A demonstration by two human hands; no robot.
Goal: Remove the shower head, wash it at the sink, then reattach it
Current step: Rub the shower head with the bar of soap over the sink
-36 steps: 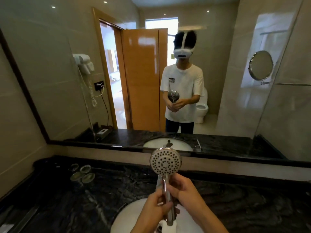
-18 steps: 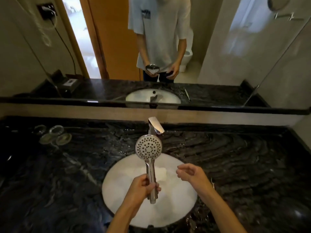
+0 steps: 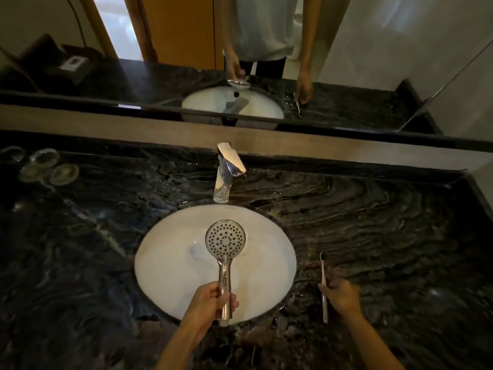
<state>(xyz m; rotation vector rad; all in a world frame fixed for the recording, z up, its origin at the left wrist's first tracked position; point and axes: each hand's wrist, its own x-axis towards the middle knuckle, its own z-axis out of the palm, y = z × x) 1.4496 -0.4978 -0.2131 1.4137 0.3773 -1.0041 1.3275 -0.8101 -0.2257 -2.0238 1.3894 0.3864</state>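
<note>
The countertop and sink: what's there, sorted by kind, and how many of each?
Shower head: 1, held over the basin
Toothbrush: 1, on the counter under the right hand
Faucet: 1
Sink basin: 1
Clear round glass pieces, far left: about 4, blurred
Total: about 8

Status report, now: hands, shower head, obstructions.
Left hand grips shower head over sink. Right hand on toothbrush, countertop. Faucet off; nothing blocking.
</note>
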